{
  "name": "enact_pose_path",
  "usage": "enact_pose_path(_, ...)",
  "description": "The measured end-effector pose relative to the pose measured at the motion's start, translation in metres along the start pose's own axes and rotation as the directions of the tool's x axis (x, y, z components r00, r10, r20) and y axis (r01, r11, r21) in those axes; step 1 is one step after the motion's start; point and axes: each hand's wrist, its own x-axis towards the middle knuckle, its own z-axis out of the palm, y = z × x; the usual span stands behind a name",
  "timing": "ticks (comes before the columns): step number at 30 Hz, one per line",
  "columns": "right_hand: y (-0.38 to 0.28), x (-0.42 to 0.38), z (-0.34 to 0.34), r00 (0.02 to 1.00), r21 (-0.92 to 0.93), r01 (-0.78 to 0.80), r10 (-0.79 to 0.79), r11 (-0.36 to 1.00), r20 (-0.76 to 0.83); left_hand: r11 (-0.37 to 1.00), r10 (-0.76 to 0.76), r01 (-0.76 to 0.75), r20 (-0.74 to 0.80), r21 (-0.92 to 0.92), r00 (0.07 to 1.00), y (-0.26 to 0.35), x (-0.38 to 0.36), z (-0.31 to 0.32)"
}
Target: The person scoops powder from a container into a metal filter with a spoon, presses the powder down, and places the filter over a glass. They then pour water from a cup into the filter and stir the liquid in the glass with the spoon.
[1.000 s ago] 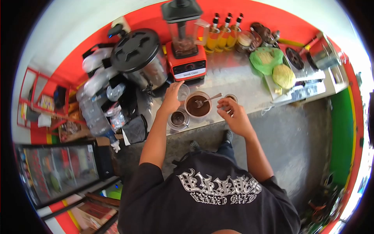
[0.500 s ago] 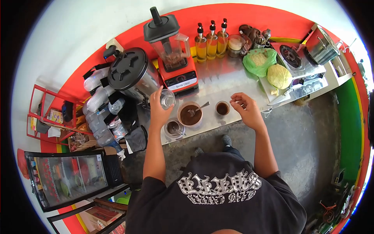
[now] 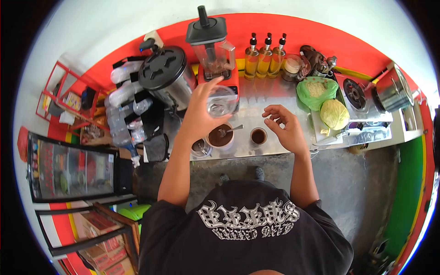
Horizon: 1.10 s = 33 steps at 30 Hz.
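Note:
My left hand (image 3: 198, 117) is closed round a clear plastic cup (image 3: 222, 101), raised above the counter in front of the blender. Under it, partly covered by the hand, is a tub of dark brown mixture (image 3: 220, 139) with a metal spoon (image 3: 236, 128) resting in it. Left of the tub stands a smaller clear container (image 3: 201, 147) with something dark inside. A small cup of dark liquid (image 3: 258, 136) sits to the right of the tub. Beside that cup, my right hand (image 3: 286, 127) hovers with loosely curled fingers apart, holding nothing.
A red blender (image 3: 211, 73), a steel dispenser (image 3: 167, 82) and stacked plastic cups (image 3: 120, 98) line the left. Behind are several pump bottles (image 3: 264, 62). A green bag (image 3: 316, 91), a cabbage (image 3: 334, 114), a stove (image 3: 354, 95) and a pot (image 3: 394, 89) are at right.
My left hand has moved right and up with the clear cup, now over the tub side. My right hand has come a little nearer the small cup. The camera view has shifted.

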Motion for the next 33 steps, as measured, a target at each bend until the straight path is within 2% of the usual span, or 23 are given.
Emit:
enact_pose_path(5, 0.006, 0.003, -0.016, 0.993, -0.014, 0.090, -0.089, 0.996, 0.075, 0.996, -0.008, 0.012, 0.042, -0.087, 0.999, 0.040, 0.023, 0.046)
enact_pose_path(7, 0.019, 0.003, -0.023, 0.987, -0.101, 0.161, -0.159, 0.982, 0.032, 0.990, 0.089, -0.078, 0.096, -0.114, 0.991, 0.047, 0.032, 0.070)
enact_pose_path(11, 0.052, 0.010, -0.037, 0.987, -0.060, 0.161, -0.159, 0.985, 0.036, 0.977, 0.055, -0.031, 0.108, -0.213, 0.993, 0.046, 0.039, 0.129)
enact_pose_path(13, 0.078, 0.012, -0.040, 0.982, -0.018, 0.187, -0.187, 0.982, -0.019, 0.976, 0.014, 0.002, 0.071, -0.218, 0.997, 0.042, 0.035, 0.157)
enact_pose_path(15, 0.098, 0.012, -0.039, 0.985, -0.028, 0.174, -0.174, 0.984, -0.007, 0.972, -0.021, 0.040, 0.082, -0.230, 0.996, 0.040, 0.030, 0.180)
enact_pose_path(17, 0.120, 0.010, -0.037, 0.984, 0.091, 0.173, -0.169, 0.981, -0.048, 0.971, -0.066, 0.088, 0.105, -0.224, 0.992, 0.035, 0.024, 0.197)
enact_pose_path(18, 0.128, 0.008, -0.036, 0.987, 0.166, 0.158, -0.151, 0.973, -0.054, 0.951, -0.100, 0.130, 0.121, -0.279, 0.988, 0.033, 0.020, 0.203)
enact_pose_path(22, 0.163, 0.002, -0.035, 0.996, 0.242, 0.075, -0.083, 0.967, 0.020, 0.884, -0.222, 0.277, 0.184, -0.377, 0.958, 0.021, -0.003, 0.209)
enact_pose_path(25, 0.179, -0.001, -0.032, 0.998, 0.161, 0.045, -0.053, 0.986, 0.046, 0.894, -0.292, 0.328, 0.160, -0.304, 0.943, 0.007, -0.033, 0.209)
enact_pose_path(26, 0.179, -0.002, -0.031, 0.997, 0.081, 0.052, -0.055, 0.995, 0.047, 0.862, -0.368, 0.412, 0.195, -0.295, 0.909, 0.004, -0.043, 0.207)
enact_pose_path(27, 0.180, -0.003, -0.030, 0.997, 0.001, 0.058, -0.058, 0.998, 0.046, 0.857, -0.381, 0.424, 0.196, -0.291, 0.904, 0.001, -0.054, 0.207)
enact_pose_path(30, 0.192, -0.005, -0.029, 0.996, -0.037, -0.023, 0.026, 0.999, 0.086, 0.873, -0.436, 0.445, 0.091, -0.201, 0.895, -0.010, -0.087, 0.212)
enact_pose_path(33, 0.198, -0.005, -0.024, 0.994, -0.115, -0.018, 0.030, 0.993, 0.109, 0.851, -0.489, 0.490, 0.054, -0.188, 0.871, -0.020, -0.114, 0.219)
